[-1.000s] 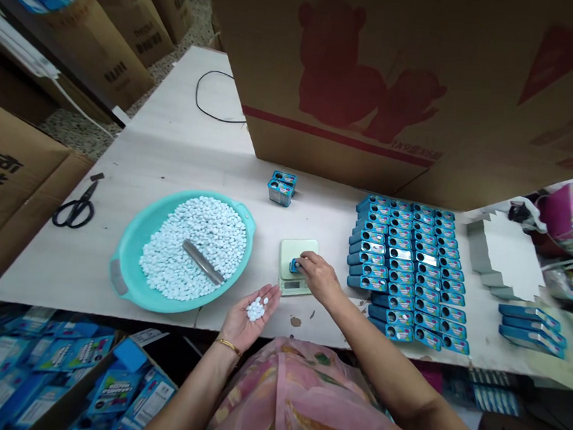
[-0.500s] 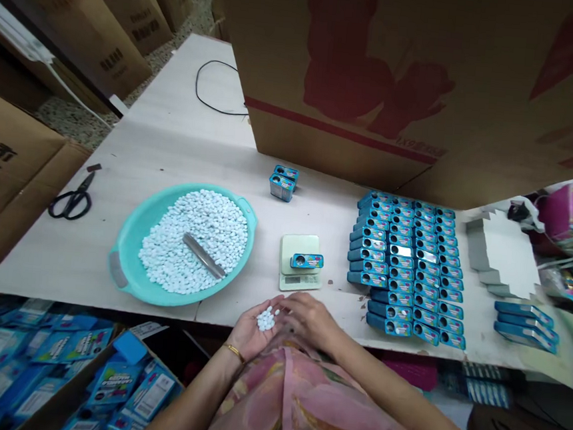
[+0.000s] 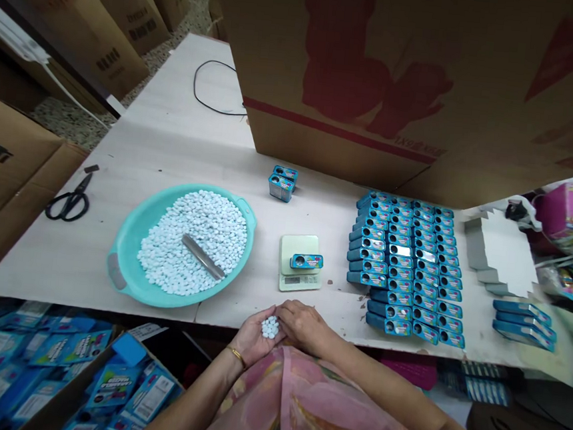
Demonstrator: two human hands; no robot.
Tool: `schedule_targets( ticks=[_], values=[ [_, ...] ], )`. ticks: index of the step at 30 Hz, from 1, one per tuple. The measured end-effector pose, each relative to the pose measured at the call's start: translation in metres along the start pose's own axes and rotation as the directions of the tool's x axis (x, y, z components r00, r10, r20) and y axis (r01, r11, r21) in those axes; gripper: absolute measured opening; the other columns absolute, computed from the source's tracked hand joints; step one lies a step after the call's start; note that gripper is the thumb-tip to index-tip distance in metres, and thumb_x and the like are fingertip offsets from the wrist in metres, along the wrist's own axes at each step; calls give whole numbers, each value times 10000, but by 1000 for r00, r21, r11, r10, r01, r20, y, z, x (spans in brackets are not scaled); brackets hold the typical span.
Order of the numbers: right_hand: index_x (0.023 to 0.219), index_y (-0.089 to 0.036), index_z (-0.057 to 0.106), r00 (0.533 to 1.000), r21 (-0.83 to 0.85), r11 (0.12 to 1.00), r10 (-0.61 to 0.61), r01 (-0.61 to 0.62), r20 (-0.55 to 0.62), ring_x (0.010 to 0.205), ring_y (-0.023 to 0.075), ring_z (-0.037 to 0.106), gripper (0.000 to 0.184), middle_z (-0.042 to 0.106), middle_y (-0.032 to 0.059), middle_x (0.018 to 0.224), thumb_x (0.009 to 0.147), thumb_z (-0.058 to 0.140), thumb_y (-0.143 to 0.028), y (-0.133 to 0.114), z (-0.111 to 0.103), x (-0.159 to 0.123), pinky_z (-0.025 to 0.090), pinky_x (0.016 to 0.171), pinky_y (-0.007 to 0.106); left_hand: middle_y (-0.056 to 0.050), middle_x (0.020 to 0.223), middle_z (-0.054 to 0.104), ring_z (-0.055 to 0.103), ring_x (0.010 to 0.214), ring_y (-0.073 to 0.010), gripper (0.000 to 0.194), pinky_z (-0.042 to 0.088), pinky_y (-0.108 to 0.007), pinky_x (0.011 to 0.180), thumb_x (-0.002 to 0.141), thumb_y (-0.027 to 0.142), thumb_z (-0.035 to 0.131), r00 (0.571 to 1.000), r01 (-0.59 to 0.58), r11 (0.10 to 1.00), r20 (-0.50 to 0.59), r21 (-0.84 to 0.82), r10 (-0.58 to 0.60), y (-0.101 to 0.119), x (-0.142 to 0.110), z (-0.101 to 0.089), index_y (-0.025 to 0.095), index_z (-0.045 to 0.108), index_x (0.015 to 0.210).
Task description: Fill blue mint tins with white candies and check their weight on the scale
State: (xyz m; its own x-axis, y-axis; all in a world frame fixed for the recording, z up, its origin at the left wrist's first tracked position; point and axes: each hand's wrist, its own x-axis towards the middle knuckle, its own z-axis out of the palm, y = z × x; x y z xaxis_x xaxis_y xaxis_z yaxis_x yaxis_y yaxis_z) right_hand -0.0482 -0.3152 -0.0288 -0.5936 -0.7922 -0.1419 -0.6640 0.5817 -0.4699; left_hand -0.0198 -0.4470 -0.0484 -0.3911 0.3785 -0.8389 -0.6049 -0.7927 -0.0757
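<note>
My left hand [image 3: 250,338] is cupped, palm up, around a small heap of white candies [image 3: 270,327] at the table's front edge. My right hand [image 3: 302,322] rests against its side, fingers curled together by the heap; whatever they pinch is hidden. Just beyond both hands, a small kitchen scale [image 3: 291,243] bears one blue tin [image 3: 306,261] with a dark round opening on top. To the left, a turquoise basin [image 3: 131,241] is filled with many more white candies [image 3: 206,215], and a metal scoop [image 3: 203,257] lies on them.
Several rows of blue tins [image 3: 402,265] stand to the right, near a white cardboard piece [image 3: 507,251]. Two tins [image 3: 281,186] stand behind the scale. Scissors [image 3: 69,203] lie at far left. A large carton [image 3: 348,80] blocks the back; boxes of blue packages [image 3: 136,386] sit below.
My right hand has moved slightly left and closed in against my left hand. The candies in my left palm now sit in a tighter heap.
</note>
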Motion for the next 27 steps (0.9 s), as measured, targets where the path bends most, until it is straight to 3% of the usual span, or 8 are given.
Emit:
schedule_targets(
  ticks=[4,9,12,17,19,21,23,27],
  values=[
    [891,-165,510,989,95,995,47,-34,-140,764,136,487,131,541,44,807,809,410,-185,13,-9,6,416,665,243,-49,612,614,587,576,-112,152,486,-235,611,760,108,431,992,-89,995,82,-35,92,6,3,17,75,564,695],
    [785,-175,535,915,245,962,207,-125,-347,732,125,500,125,536,31,763,795,411,-160,40,-37,25,416,671,240,-125,831,639,593,831,-168,198,457,-284,796,752,116,437,957,-177,984,235,2,171,26,5,38,35,580,863],
    [793,-175,544,871,271,945,285,-184,-401,722,127,515,120,546,31,757,789,425,-164,55,-45,35,426,668,244,-155,982,604,537,977,-205,234,426,-299,856,745,129,450,951,-196,980,249,24,184,34,8,47,34,567,925],
    [921,-174,545,828,244,948,299,-202,-474,840,143,518,186,564,64,893,814,393,-173,59,-47,36,431,754,269,-157,991,600,542,970,-210,245,430,-292,845,740,130,463,955,-197,979,237,45,181,36,11,51,33,568,940],
    [960,-174,537,859,179,972,222,-155,-462,886,153,501,206,558,73,931,820,386,-182,48,-44,30,423,786,287,-143,914,626,576,895,-192,217,448,-289,811,744,120,456,961,-192,980,208,42,180,33,9,45,38,582,901],
    [1010,-169,519,935,86,996,61,-33,-349,897,163,491,228,557,76,959,810,410,-180,33,-36,20,424,789,298,-105,806,645,604,772,-157,191,477,-269,728,755,117,443,974,-166,986,160,27,159,26,6,35,57,592,859],
    [1058,-148,492,975,23,998,-47,53,-218,894,172,488,268,552,87,982,797,429,-159,19,-23,10,427,781,308,-69,745,644,603,674,-125,190,486,-236,630,770,132,432,986,-112,994,126,-3,112,17,5,24,76,589,861],
    [1045,-137,491,994,93,995,-27,38,-109,870,165,492,261,557,81,949,789,442,-157,6,-1,-8,434,760,291,-50,684,631,595,615,-116,182,482,-228,583,777,153,434,996,-12,999,91,-30,15,-2,6,6,76,575,862]
  ],
)
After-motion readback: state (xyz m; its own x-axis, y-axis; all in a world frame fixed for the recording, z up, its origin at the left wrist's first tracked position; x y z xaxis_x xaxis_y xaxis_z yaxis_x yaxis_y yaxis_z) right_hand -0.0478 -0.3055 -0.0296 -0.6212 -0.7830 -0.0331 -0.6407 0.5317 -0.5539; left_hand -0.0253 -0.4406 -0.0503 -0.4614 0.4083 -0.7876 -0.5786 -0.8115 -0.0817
